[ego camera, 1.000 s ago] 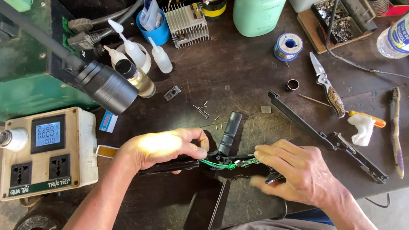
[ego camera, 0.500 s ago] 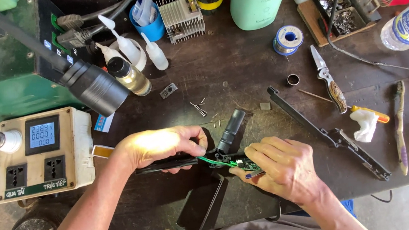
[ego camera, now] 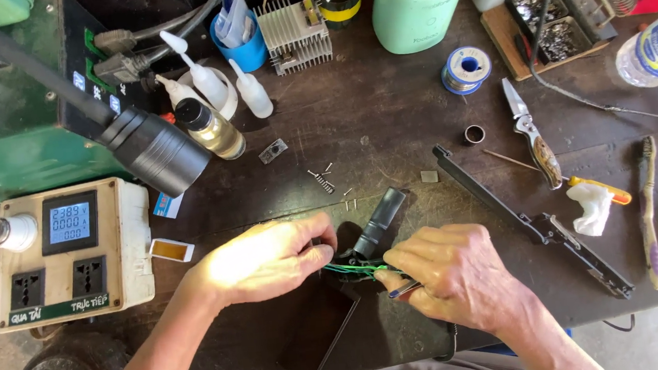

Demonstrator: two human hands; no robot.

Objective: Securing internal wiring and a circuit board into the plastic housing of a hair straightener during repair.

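Near the desk's [ego camera: 386,116] front edge, our left hand [ego camera: 268,258] pinches the green wires [ego camera: 352,269]; our right hand [ego camera: 452,277] grips a thin tool [ego camera: 403,289] beside the black device [ego camera: 376,220].

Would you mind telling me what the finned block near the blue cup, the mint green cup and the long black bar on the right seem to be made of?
The finned block looks like bare metal, probably aluminium: pale grey with thin parallel fins. The mint green cup seems to be smooth plastic or silicone, with an even matte colour. The long black bar appears to be dark plastic or painted metal; its dull finish leaves that open.
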